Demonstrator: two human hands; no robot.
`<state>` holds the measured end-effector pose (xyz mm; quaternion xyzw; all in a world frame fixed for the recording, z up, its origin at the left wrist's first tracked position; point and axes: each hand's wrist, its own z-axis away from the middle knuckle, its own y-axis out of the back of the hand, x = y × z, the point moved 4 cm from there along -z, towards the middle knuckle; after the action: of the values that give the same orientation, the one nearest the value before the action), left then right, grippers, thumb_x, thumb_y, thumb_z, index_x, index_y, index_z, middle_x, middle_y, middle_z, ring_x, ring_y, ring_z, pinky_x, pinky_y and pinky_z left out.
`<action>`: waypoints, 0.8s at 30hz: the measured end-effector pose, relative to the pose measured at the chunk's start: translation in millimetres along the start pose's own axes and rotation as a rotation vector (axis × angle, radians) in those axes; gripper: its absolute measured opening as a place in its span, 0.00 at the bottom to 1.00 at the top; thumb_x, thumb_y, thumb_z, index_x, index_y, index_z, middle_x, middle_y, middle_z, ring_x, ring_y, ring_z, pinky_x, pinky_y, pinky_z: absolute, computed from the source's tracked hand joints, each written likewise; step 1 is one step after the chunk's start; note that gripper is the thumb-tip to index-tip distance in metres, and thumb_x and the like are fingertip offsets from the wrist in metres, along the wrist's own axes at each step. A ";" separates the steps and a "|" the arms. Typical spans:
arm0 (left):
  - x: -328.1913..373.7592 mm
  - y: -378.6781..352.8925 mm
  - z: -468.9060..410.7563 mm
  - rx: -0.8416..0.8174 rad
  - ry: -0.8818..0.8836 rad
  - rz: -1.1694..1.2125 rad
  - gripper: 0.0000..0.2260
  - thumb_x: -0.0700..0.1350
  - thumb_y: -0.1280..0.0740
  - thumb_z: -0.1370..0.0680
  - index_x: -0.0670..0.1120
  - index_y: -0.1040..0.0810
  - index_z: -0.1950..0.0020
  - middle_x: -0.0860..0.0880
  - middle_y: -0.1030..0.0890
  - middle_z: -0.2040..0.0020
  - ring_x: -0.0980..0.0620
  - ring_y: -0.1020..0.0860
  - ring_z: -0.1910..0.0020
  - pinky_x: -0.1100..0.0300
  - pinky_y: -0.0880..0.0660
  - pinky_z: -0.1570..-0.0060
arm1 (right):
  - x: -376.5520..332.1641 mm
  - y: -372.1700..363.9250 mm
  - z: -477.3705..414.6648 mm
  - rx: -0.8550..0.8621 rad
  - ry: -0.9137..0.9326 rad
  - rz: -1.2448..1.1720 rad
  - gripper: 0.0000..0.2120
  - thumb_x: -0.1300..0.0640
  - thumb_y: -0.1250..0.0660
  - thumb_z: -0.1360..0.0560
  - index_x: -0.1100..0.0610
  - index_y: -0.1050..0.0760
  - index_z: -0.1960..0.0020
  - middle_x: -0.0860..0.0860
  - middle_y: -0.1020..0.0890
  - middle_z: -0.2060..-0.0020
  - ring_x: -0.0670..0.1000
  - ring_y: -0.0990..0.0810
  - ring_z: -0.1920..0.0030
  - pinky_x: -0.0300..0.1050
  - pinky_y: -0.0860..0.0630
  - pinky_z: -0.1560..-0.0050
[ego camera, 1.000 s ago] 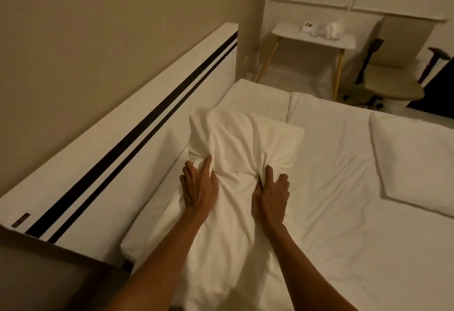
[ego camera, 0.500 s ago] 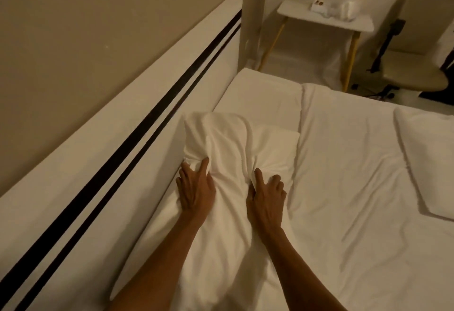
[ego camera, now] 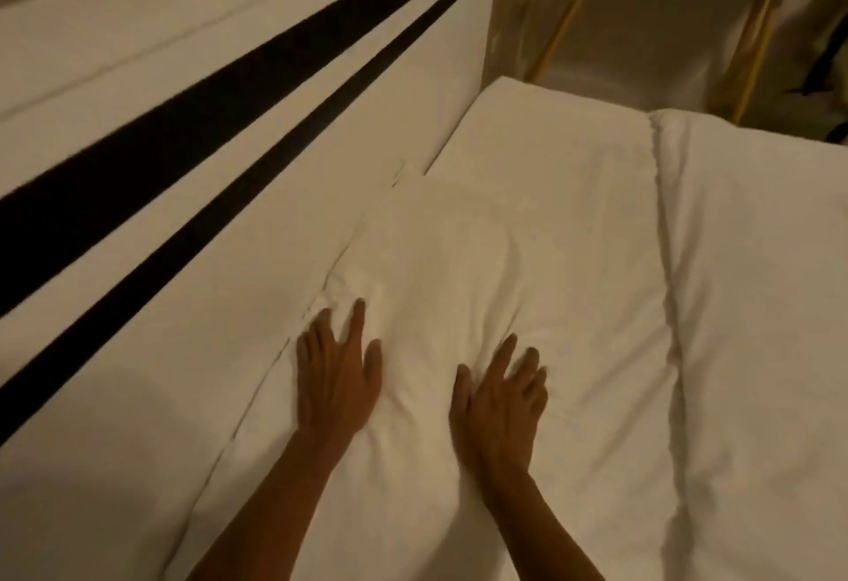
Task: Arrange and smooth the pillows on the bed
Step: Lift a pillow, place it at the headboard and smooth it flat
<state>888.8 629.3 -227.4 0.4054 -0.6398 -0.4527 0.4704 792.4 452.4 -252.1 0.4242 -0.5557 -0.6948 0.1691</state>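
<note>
While both of my hands lie flat with fingers spread, pinching nothing, the soft white fabric pillow (ego camera: 440, 305) sits under them just beside the white headboard with two black stripes (ego camera: 229, 131). Its long axis runs alongside that headboard, away from me, so most of the unsmoothed cloth lies ahead of my fingertips. My left hand (ego camera: 337, 378) presses the edge nearer the headboard and my right hand (ego camera: 498, 401) the side farther from it; I judge a forward stroke suits next.
</note>
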 end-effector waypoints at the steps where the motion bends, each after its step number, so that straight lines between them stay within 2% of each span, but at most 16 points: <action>1: -1.0 -5.6 3.1 0.021 -0.028 -0.017 0.26 0.57 0.47 0.19 0.51 0.39 0.22 0.36 0.32 0.28 0.37 0.31 0.32 0.42 0.35 0.32 | 4.6 -5.0 0.0 0.016 0.008 -0.016 0.36 0.40 0.49 0.19 0.59 0.54 0.19 0.67 0.47 0.22 0.70 0.47 0.23 0.65 0.45 0.24; 5: 21.2 3.0 -14.0 0.128 -0.178 0.128 0.25 0.53 0.45 0.18 0.50 0.40 0.21 0.41 0.37 0.23 0.41 0.40 0.24 0.43 0.43 0.25 | -5.3 7.9 -20.2 0.092 0.157 -0.068 0.36 0.39 0.51 0.19 0.50 0.63 0.19 0.60 0.57 0.20 0.64 0.60 0.21 0.61 0.57 0.22; 9: 39.8 -6.4 -38.3 -0.022 -0.363 0.158 0.23 0.54 0.50 0.17 0.53 0.43 0.21 0.45 0.42 0.20 0.46 0.44 0.21 0.48 0.45 0.23 | -32.1 10.4 -41.9 0.040 0.298 -0.056 0.31 0.37 0.55 0.18 0.44 0.58 0.19 0.56 0.57 0.19 0.59 0.62 0.20 0.59 0.61 0.22; 11: 26.3 -20.5 -35.7 -0.089 -0.380 0.095 0.24 0.56 0.53 0.17 0.55 0.44 0.20 0.46 0.43 0.20 0.46 0.45 0.21 0.46 0.43 0.24 | -20.1 2.4 -41.6 -0.009 0.280 0.028 0.31 0.35 0.56 0.19 0.42 0.57 0.19 0.57 0.56 0.19 0.60 0.61 0.20 0.61 0.59 0.22; 13: 8.6 -26.5 -28.5 -0.097 -0.345 0.093 0.24 0.58 0.52 0.17 0.57 0.45 0.21 0.47 0.44 0.20 0.48 0.46 0.21 0.48 0.44 0.24 | 7.3 0.0 -37.6 -0.047 0.169 0.034 0.32 0.33 0.57 0.20 0.41 0.60 0.20 0.58 0.55 0.19 0.62 0.61 0.21 0.63 0.58 0.22; 17: 4.8 -16.6 -30.5 -0.077 -0.268 0.130 0.25 0.58 0.53 0.18 0.55 0.46 0.20 0.47 0.45 0.20 0.48 0.47 0.21 0.50 0.46 0.23 | 35.8 13.7 -36.2 -0.058 0.064 -0.004 0.34 0.32 0.60 0.21 0.43 0.64 0.20 0.61 0.57 0.20 0.61 0.64 0.21 0.60 0.60 0.22; 21: 59.3 -1.6 -83.9 0.012 -0.329 0.236 0.24 0.55 0.53 0.17 0.52 0.44 0.20 0.47 0.44 0.20 0.47 0.47 0.21 0.51 0.48 0.23 | -15.8 23.5 -87.0 0.046 0.247 -0.111 0.32 0.36 0.59 0.19 0.45 0.61 0.19 0.55 0.58 0.19 0.55 0.64 0.21 0.54 0.64 0.22; 24: 79.0 -24.1 -105.3 -0.127 -0.444 0.163 0.23 0.51 0.52 0.16 0.53 0.46 0.20 0.48 0.47 0.19 0.47 0.50 0.20 0.51 0.53 0.23 | -28.3 10.3 -112.3 -0.031 0.289 -0.107 0.29 0.38 0.58 0.17 0.45 0.58 0.19 0.57 0.58 0.19 0.57 0.64 0.21 0.54 0.63 0.22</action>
<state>975.0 527.5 -216.5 0.2126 -0.7284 -0.5306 0.3778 893.7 398.5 -233.8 0.5458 -0.4915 -0.6431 0.2166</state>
